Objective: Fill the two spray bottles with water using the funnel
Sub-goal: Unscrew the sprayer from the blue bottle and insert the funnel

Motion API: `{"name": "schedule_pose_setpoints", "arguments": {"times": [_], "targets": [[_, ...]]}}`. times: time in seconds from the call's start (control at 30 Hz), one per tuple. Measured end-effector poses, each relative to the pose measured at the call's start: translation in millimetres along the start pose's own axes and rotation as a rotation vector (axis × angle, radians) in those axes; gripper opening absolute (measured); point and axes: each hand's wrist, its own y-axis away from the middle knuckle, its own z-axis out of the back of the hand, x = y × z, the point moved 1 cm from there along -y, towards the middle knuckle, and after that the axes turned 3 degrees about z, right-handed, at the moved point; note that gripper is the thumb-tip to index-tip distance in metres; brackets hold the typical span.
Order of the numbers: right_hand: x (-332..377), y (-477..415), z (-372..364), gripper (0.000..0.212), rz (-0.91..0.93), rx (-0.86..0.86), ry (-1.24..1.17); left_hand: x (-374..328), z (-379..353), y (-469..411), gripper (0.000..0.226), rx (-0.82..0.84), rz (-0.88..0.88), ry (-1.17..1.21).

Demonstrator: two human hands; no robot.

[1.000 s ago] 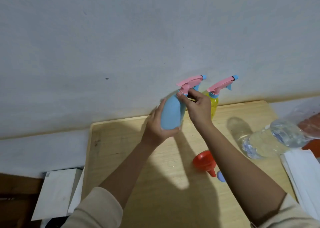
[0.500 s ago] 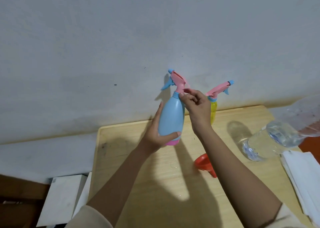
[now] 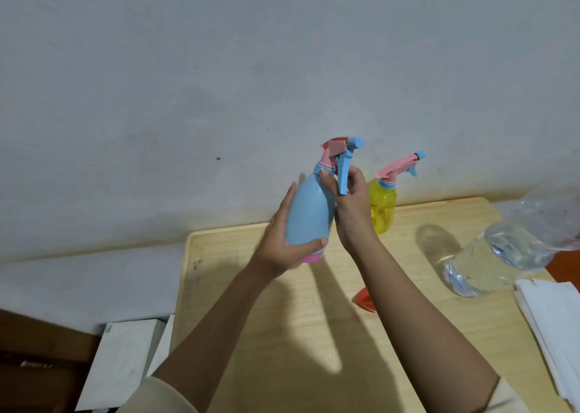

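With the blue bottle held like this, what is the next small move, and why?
Probably unscrew the spray head from the blue bottle: the left hand grips its body, the right hand pinches the collar, the head is still on, and the funnel lies unused on the table.

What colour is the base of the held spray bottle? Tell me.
Pink: the blue spray bottle has a pink base, head view.

Blue spray bottle [image 3: 309, 215] upright aloft; yellow bottle [image 3: 383, 205], red funnel [image 3: 364, 299] on table [image 3: 251, 302]

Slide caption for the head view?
Left hand holds the blue spray bottle; right hand grips its neck; yellow spray bottle stands behind.
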Motion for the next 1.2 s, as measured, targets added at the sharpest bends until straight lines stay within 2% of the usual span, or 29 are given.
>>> {"name": "schedule_pose_setpoints", "arguments": {"times": [0.07,0.17,0.33,0.5,0.63,0.77,0.93,1.07,1.2], "targets": [[1,1,1,0.028,0.017,-0.08,-0.057,-3,-1,1,0.097,-0.001,-0.014,0.009],[2,6,1,0.007,0.021,-0.048,-0.126,-4,-4,0,0.096,-0.017,-0.015,0.029],[3,11,-6,0.013,0.095,0.024,0.087,-1,-6,-3,0.098,-0.011,-0.01,0.016],[12,-1,-8,0.018,0.153,-0.067,0.253,4,-4,-1,0.096,-0.009,0.007,-0.017],[35,-14,-5,0.019,0.178,-0.073,0.214,16,1,6,0.098,-0.05,0.094,-0.082],[65,-27,1,0.008,0.237,-0.111,0.174,25,2,13,0.096,-0.135,0.163,-0.23],[82,-29,12,0.01,0.308,-0.155,0.138,47,8,16,0.093,-0.191,0.173,-0.009],[41,-17,31,0.008,0.208,-0.127,0.361,51,8,26,0.082,-0.229,0.191,0.119],[-35,4,48,0.011,-0.007,0.007,0.722,69,2,33,0.092,-0.201,0.221,0.064]]}}
